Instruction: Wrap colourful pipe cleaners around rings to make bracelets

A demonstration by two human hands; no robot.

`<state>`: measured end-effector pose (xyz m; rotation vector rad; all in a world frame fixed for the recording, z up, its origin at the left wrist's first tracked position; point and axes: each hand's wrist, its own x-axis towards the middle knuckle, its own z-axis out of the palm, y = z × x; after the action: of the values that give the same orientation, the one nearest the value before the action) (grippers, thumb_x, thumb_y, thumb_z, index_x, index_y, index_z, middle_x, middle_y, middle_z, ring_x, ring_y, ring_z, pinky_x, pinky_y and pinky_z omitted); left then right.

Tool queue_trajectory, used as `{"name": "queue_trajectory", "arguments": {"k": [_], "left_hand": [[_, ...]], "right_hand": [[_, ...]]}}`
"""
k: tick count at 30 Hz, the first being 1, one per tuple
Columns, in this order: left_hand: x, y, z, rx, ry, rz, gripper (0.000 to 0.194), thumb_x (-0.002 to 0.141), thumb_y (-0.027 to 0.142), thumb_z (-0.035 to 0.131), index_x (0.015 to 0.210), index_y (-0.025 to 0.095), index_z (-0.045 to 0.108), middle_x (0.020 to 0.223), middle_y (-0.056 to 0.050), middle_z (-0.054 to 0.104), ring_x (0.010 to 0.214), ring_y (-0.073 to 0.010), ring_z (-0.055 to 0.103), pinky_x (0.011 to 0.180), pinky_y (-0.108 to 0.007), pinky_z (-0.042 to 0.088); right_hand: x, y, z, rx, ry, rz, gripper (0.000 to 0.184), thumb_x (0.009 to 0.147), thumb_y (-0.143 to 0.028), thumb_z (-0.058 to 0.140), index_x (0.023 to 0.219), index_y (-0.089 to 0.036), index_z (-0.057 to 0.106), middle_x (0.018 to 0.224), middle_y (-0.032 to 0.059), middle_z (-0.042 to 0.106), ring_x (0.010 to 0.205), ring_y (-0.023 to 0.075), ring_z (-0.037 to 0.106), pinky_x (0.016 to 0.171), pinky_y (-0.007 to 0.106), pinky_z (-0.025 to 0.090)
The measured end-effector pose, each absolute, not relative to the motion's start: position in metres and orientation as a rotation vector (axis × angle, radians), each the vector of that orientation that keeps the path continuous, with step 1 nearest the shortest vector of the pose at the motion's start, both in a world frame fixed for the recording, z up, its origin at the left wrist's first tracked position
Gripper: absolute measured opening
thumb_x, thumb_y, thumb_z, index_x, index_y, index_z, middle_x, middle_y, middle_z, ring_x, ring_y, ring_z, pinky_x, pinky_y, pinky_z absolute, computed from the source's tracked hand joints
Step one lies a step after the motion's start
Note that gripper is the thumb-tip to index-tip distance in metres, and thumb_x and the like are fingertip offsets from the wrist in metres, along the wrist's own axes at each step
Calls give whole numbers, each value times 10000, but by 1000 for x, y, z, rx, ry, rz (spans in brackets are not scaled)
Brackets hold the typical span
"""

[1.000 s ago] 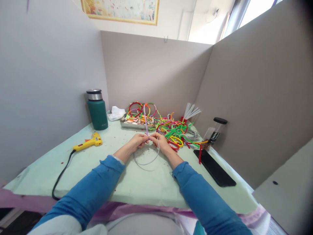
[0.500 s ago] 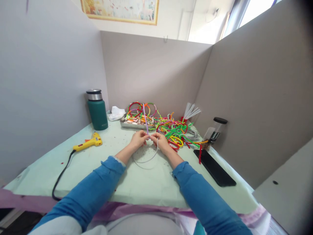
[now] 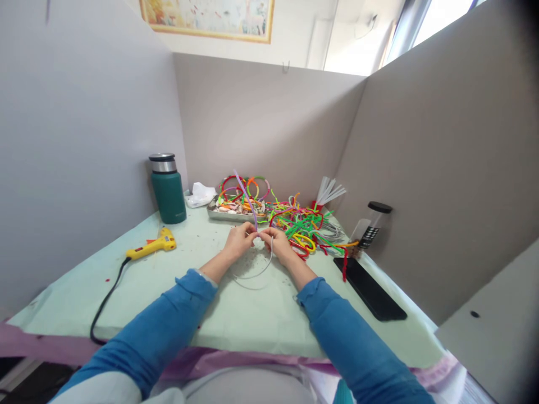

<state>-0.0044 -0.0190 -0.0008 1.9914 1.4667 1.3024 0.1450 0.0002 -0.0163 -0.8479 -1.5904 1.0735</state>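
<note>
My left hand (image 3: 240, 240) and my right hand (image 3: 275, 242) meet over the middle of the table, fingertips pinched almost together. A purple pipe cleaner (image 3: 246, 193) rises from between the fingers and leans to the left at its free end. Below the hands hangs a thin pale grey hoop (image 3: 268, 264), its top running into the fingers of both hands. My left fingers close on the pipe cleaner's lower end; my right fingers pinch the hoop. The exact spot where pipe cleaner and hoop meet is hidden by the fingertips.
Behind the hands stand a metal tray (image 3: 223, 216) of scraps, coloured hoops (image 3: 252, 185) and a heap of pipe cleaners (image 3: 303, 224). At left are a yellow glue gun (image 3: 154, 246) with its cord and a green bottle (image 3: 168, 196). A black phone (image 3: 370, 289) and clear jar (image 3: 373, 227) lie right.
The purple pipe cleaner's free end has swung to the left, and it now bends more. My left hand has shifted slightly; my right hand stays nearly in place.
</note>
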Motion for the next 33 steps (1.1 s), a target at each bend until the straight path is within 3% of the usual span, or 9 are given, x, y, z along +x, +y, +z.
{"name": "queue_trajectory", "arguments": {"k": [13,27,33], "left_hand": [[-6,-16,-5,2030,1463,1305,121,775,293,545,810,186,588,701,3,654,534,-102,605,526,-194,428],[-7,-11,-8,1993,1508,1237,205,768,284,524,816,165,683,632,-18,663,592,-131,623,569,-209,440],[-7,-12,-5,2088,1525,1192,196,761,285,549,837,175,692,711,-27,688,637,-137,618,610,-219,444]], "right_hand": [[146,-1,-15,-869,-1609,1065,269,690,-423,617,689,-156,579,495,-44,445,458,83,360,453,224,278],[146,2,-19,-848,-1600,1070,291,677,-432,632,724,-148,597,500,-50,448,446,77,363,435,219,269],[145,2,-17,-870,-1580,1073,275,663,-418,639,709,-150,599,506,-44,456,448,81,370,432,221,274]]}}
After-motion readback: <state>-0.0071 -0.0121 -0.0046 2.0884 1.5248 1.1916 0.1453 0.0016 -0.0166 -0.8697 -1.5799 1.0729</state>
